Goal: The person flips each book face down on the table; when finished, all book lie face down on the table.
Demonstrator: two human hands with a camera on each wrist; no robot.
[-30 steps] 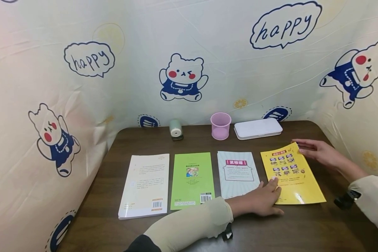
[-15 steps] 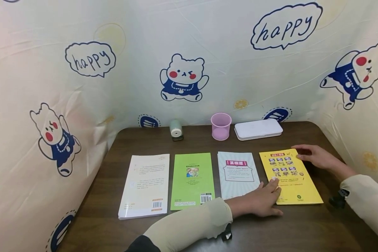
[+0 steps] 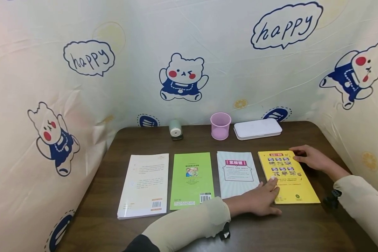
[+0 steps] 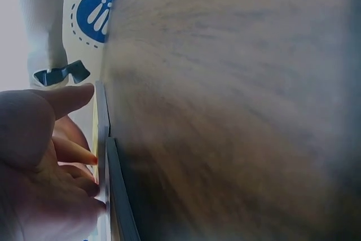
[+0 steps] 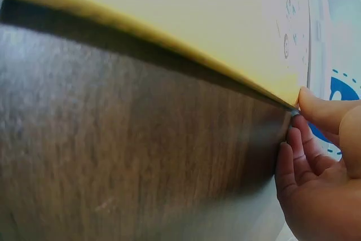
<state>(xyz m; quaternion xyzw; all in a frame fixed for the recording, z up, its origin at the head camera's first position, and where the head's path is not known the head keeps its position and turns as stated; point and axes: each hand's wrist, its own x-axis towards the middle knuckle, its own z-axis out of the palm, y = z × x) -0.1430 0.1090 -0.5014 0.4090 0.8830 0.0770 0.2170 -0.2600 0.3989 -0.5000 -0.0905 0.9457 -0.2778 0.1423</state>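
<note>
A yellow book (image 3: pixel 291 190) lies on the table as the rightmost of a row of books. My right hand (image 3: pixel 313 161) is at its upper right corner; in the right wrist view the thumb and fingers of that hand (image 5: pixel 324 162) pinch the corner of the yellow book (image 5: pixel 220 21). My left hand (image 3: pixel 259 199) rests with relaxed, spread fingers over the book's lower left edge. Beside that hand lies a pale blue book (image 3: pixel 237 176), its lower right part hidden under the wrist and hand. In the left wrist view, the left hand (image 4: pixel 45 179) touches the book edges.
Further left lie a green book (image 3: pixel 192 189) and a thick white book (image 3: pixel 145 187). Along the back of the brown table (image 3: pixel 138 143) stand a small pale green pencil sharpener (image 3: pixel 175 129), a pink cup (image 3: pixel 220 127) and a white flat case (image 3: pixel 257 129). A patterned cloth hangs behind.
The yellow book has shifted slightly left and straightened, its upper right corner coming down toward me. My right hand has moved left and nearer with that corner. The left hand stays nearly still.
</note>
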